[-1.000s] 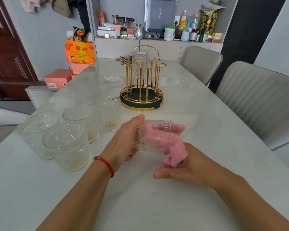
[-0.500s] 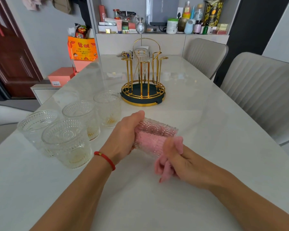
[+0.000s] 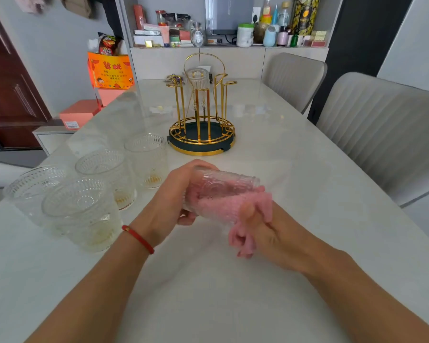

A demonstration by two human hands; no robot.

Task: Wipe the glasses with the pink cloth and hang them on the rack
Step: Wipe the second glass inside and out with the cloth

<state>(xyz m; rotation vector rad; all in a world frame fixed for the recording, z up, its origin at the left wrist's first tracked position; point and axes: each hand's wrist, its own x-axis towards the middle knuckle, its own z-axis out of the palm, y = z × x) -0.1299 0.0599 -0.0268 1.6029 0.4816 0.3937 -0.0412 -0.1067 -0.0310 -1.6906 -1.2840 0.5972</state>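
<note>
My left hand [image 3: 170,198] grips the base end of a clear embossed glass [image 3: 223,185], held on its side above the table. The pink cloth [image 3: 248,219] is stuffed into its mouth and spills out underneath. My right hand [image 3: 265,231] pinches the cloth, thumb against the glass's rim. Several more embossed glasses [image 3: 82,209] stand upright at the left. A gold rack [image 3: 202,107] on a dark round base stands further back, with one ribbed glass [image 3: 197,80] hanging upside down on it.
The pale marble table [image 3: 295,157] runs away from me. Two grey chairs [image 3: 382,134] line its right side. A low stand with orange boxes [image 3: 79,115] sits at the left. A cluttered shelf [image 3: 233,33] is behind the table's far end.
The glass has turned in my left hand and the cloth has gone deeper into it. My right hand has rolled over, its thumb now up by the rim. The view has dipped slightly.
</note>
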